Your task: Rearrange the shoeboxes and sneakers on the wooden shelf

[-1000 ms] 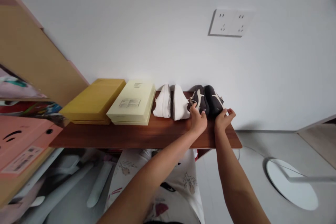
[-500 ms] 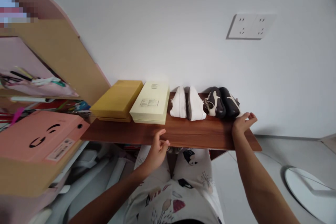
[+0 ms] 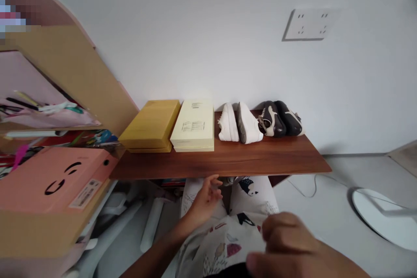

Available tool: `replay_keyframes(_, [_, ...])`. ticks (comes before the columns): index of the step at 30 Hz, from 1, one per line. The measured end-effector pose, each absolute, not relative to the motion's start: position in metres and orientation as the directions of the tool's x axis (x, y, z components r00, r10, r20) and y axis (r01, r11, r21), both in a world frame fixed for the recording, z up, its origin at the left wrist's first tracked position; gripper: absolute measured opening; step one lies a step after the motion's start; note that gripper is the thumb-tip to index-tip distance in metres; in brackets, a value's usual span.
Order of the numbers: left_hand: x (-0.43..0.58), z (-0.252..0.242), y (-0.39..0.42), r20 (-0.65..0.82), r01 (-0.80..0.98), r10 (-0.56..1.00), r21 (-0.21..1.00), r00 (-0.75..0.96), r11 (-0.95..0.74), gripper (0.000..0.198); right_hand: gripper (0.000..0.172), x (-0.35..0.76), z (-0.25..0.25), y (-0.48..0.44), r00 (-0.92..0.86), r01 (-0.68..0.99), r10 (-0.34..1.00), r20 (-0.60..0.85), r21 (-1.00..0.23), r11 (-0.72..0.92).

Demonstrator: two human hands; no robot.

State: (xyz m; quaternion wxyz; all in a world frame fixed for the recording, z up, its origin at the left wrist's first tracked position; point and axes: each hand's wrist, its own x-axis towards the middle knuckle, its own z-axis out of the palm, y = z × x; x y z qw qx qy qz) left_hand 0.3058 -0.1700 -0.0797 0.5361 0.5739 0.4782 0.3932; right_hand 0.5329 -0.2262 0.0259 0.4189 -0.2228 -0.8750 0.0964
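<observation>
left hand [image 3: 203, 202]: fingers loosely parted, holding nothing, by front edge of counter [image 3: 208, 165] | right hand [image 3: 288, 241]: blurred, fingers curled, cannot tell if holding anything | on counter, wall [image 3: 208, 43] side: 2 white shoes [image 3: 250, 127]; right, 2 dark shoes [image 3: 287, 120]; left, cream box [image 3: 194, 124], yellow box [image 3: 153, 121]

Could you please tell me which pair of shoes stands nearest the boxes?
The white pair, beside the cream box; the dark pair sits farther right.

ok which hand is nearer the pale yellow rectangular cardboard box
Left. The left hand is by the front edge of the brown wooden shelf, short of the pale yellow box; the right hand is farther back and right, toward the camera.
</observation>
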Motion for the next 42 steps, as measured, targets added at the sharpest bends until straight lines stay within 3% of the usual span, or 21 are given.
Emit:
replay_keyframes(2, [0.303,-0.079,-0.171,-0.062,0.129,0.969,0.991,0.241,0.032,0.052,0.029,0.503,0.027,-0.228,-0.664,0.205,0.410,0.625,-0.376,0.904])
replay_keyframes(4, [0.296,-0.074,-0.169,-0.048,0.146,0.971,0.989,0.233,0.014,0.055,0.037,0.472,0.013,-0.217,-0.683,0.202,0.404,0.608,-0.374,0.905])
replay_keyframes(8, [0.271,-0.054,-0.158,-0.009,0.202,0.989,0.979,0.148,-0.022,0.055,0.026,0.439,-0.029,-0.194,-0.759,0.321,0.526,0.383,-0.483,0.815])
replay_keyframes(12, [0.238,-0.036,-0.142,-0.007,0.195,0.999,0.981,-0.039,0.015,0.059,0.032,0.441,-0.044,-0.185,-0.730,0.485,0.674,0.114,-0.610,0.627])
replay_keyframes(17, [0.203,-0.029,-0.136,-0.057,0.038,0.966,0.997,-0.253,0.069,0.065,0.044,0.424,-0.044,-0.187,-0.699,0.683,0.666,-0.262,-0.522,0.511])
replay_keyframes(20, [0.193,-0.032,-0.137,-0.097,-0.047,0.953,0.995,-0.286,0.087,0.062,0.048,0.409,-0.046,-0.193,-0.683,0.722,0.624,-0.379,-0.480,0.498])
replay_keyframes(28, [0.201,-0.042,-0.127,-0.134,-0.180,0.938,0.981,-0.319,0.079,0.052,0.050,0.415,-0.034,-0.188,-0.664,0.686,0.706,-0.247,-0.577,0.444])
replay_keyframes(31, [0.176,-0.033,-0.120,-0.075,-0.174,0.894,0.985,-0.442,-0.003,0.049,0.058,0.408,-0.029,-0.178,-0.735,0.522,0.671,-0.102,-0.717,0.463])
replay_keyframes(34, [0.132,-0.023,-0.110,-0.103,-0.192,0.784,0.981,-0.612,-0.022,0.046,0.069,0.384,-0.023,-0.159,-0.678,0.345,0.733,0.055,-0.857,0.383])
replay_keyframes(38, [0.078,-0.013,-0.090,-0.165,-0.176,0.681,0.983,-0.714,0.053,0.041,0.074,0.333,-0.010,-0.120,-0.483,0.156,0.873,0.070,-0.974,0.164])
replay_keyframes(42, [0.042,-0.001,-0.061,-0.210,-0.171,0.668,0.977,-0.714,0.125,0.034,0.063,0.281,0.007,-0.077,-0.372,-0.023,0.925,0.076,-0.997,0.073])
